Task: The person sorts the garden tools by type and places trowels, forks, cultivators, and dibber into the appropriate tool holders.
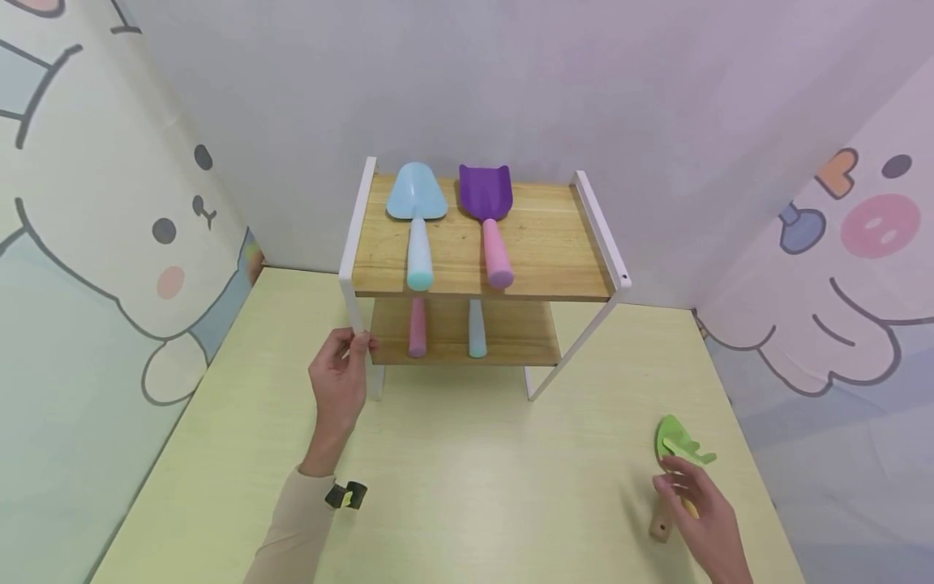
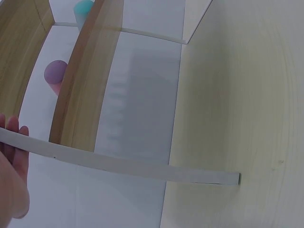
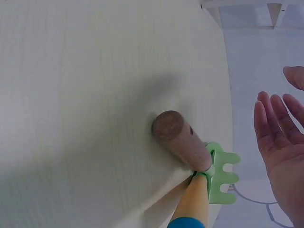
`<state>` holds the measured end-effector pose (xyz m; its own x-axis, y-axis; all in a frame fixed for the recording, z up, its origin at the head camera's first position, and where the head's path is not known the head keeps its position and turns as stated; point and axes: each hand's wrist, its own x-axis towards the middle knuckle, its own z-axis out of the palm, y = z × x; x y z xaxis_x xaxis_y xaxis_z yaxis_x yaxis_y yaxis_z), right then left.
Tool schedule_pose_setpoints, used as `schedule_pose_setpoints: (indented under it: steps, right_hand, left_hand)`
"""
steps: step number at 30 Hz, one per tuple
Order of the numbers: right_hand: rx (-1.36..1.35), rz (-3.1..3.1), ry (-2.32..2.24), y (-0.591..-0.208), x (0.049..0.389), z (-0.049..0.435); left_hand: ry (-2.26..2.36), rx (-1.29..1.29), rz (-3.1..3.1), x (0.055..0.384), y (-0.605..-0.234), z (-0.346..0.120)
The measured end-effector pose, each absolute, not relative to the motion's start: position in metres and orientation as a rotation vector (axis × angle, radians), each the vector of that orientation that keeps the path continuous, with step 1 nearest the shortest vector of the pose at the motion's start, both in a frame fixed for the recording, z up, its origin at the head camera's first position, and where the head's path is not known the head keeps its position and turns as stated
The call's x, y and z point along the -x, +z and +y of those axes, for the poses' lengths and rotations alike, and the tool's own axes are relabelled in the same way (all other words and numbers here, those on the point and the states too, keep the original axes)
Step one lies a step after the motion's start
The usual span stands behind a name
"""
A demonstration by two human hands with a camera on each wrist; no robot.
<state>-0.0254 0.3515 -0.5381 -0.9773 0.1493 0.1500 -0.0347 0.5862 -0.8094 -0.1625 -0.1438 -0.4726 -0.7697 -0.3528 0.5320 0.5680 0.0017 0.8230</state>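
My left hand (image 1: 339, 377) grips the left front post of a two-tier shelf (image 1: 554, 243) with white frame and wooden boards; in the left wrist view its fingers (image 2: 21, 142) reach behind the white post (image 2: 118, 164). Over at the right, my right hand (image 1: 704, 515) hovers, fingers loosely bent and holding nothing, above green garden tools. One is a small hand rake (image 3: 221, 178) with green tines. A brown wooden handle (image 3: 183, 142) and a yellow handle (image 3: 192, 202) with a blue end lie there, partly hidden by the hand in the head view.
On the upper board lie a light blue toy shovel (image 1: 417, 195) and a purple shovel (image 1: 486, 191) with a pink handle. A pink handle (image 1: 417, 328) and a pale blue handle (image 1: 477, 328) show on the lower board. Cartoon-printed walls (image 1: 474, 89) enclose the pale table (image 1: 452, 487).
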Motion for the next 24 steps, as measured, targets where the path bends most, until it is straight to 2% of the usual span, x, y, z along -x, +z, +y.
schedule_pose_setpoints:
  steps: [9, 24]
  right_hand:
    - [0.173, -2.598, 1.234, -0.557, 0.013, 0.359]
    - [0.558, -2.714, 1.201, -0.564, 0.003, 0.364]
  left_hand:
    - [-1.831, 0.221, -1.653, 0.163, -0.474, -0.144]
    - [-1.826, 0.246, -1.652, 0.163, -0.474, -0.144]
